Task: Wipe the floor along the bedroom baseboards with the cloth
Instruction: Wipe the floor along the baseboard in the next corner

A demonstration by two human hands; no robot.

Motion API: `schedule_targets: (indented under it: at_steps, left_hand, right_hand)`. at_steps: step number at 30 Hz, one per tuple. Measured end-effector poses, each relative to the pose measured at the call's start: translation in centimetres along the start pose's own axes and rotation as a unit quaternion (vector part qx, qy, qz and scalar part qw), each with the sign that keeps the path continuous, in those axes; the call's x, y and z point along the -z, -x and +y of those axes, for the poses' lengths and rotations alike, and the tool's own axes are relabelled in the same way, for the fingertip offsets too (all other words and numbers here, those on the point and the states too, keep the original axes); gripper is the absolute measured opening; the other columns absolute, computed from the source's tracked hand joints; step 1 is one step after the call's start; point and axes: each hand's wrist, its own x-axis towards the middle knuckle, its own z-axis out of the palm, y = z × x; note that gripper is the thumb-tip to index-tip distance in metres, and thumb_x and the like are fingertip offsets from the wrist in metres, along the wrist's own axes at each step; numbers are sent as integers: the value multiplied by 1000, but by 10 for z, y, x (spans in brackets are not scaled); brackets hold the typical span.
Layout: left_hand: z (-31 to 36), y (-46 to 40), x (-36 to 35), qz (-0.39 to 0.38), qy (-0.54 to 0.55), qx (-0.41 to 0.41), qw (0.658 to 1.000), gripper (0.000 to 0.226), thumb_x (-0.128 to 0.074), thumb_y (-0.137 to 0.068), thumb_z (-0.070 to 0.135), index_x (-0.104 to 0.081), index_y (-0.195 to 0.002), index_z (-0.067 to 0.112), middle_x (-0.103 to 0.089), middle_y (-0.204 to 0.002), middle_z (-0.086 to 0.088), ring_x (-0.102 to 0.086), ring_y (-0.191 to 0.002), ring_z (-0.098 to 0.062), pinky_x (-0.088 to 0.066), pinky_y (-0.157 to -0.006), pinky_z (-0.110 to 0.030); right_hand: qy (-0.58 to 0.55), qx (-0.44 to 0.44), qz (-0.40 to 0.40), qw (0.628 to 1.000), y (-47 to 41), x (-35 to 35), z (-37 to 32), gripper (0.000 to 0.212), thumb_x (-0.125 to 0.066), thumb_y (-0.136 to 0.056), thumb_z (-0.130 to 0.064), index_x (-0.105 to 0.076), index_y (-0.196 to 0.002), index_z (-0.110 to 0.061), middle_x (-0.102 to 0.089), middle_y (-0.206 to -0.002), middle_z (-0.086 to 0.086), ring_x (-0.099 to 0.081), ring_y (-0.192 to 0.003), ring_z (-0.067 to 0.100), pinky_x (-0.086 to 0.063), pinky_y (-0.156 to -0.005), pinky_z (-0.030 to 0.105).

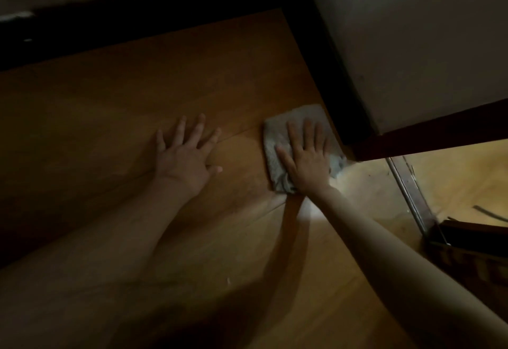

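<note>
The right hand (308, 162) lies flat on a grey cloth (277, 142), palm down, fingers straight and slightly spread, so its grip is open and it presses the cloth to the wooden floor (137, 87) without pinching any fold of it. The cloth is folded into a rough rectangle (its near corner looks crumpled under the heel of the hand) and sits just beside the dark baseboard (324, 60) that runs along the right-hand wall (412, 32); its far right edge comes up to the baseboard, though the dim light makes it hard to tell whether the two touch. The left hand (187, 156) rests on the bare floor to the left of the cloth, apart from it, fingers straight and fanned out, thumb tucked toward the cloth side; its grip is open too and holds nothing. Both forearms reach in from the lower edge of the view. A second stretch of dark baseboard (137, 16) runs along the far wall and meets the first at the corner. To the right of the cloth the wall ends at a dark door edge (428, 134), and past it a metal threshold strip (409, 192) crosses a brighter patch of floor.
</note>
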Motion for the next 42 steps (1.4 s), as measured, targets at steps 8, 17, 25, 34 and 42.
schedule_targets:
  at_steps: [8, 17, 25, 34, 42]
  left_hand:
    - [0, 2, 4, -10, 0, 4, 1000, 75, -32, -94, 66, 15, -149, 45, 28, -158, 7, 21, -146, -27, -3, -116, -61]
    - [-1, 0, 0, 11, 3, -2, 1000, 75, -33, -93, 66, 12, -149, 46, 25, -159, 8, 21, -146, -26, -1, -116, -62]
    - [-2, 3, 2, 0, 8, -4, 1000, 74, -33, -93, 66, 12, -149, 46, 27, -158, 9, 22, -146, -25, -2, -116, -62]
    - [-3, 1, 0, 1, 2, 2, 1000, 75, -32, -93, 67, 13, -149, 47, 29, -157, 10, 23, -146, -24, -3, -116, -62]
    - [-4, 2, -1, 7, 5, -3, 1000, 74, -32, -93, 66, 12, -149, 47, 28, -158, 10, 22, -146, -24, -2, -115, -63]
  right_hand:
    - [-65, 69, 15, 995, -35, 13, 33, 69, -17, -92, -67, 0, -152, -37, 5, -162, 1, 13, -148, 20, 8, -119, 46]
    - [-35, 81, 17, 996, -52, 13, 24, 71, -9, -91, -66, 3, -152, -32, 5, -162, 6, 11, -148, 23, 11, -119, 40]
    - [-25, 44, 36, 998, 0, 4, 38, 73, -10, -90, -67, -5, -153, -31, -1, -162, 5, 5, -149, 24, 10, -119, 38]
    - [-44, 83, 27, 995, -96, 24, 6, 75, -11, -88, -69, -5, -154, -32, -2, -163, 6, 4, -149, 23, 8, -119, 42]
    - [-20, 61, 21, 998, -3, 1, 51, 71, -10, -90, -67, 0, -151, -32, -3, -162, 7, 3, -149, 24, 3, -121, 41]
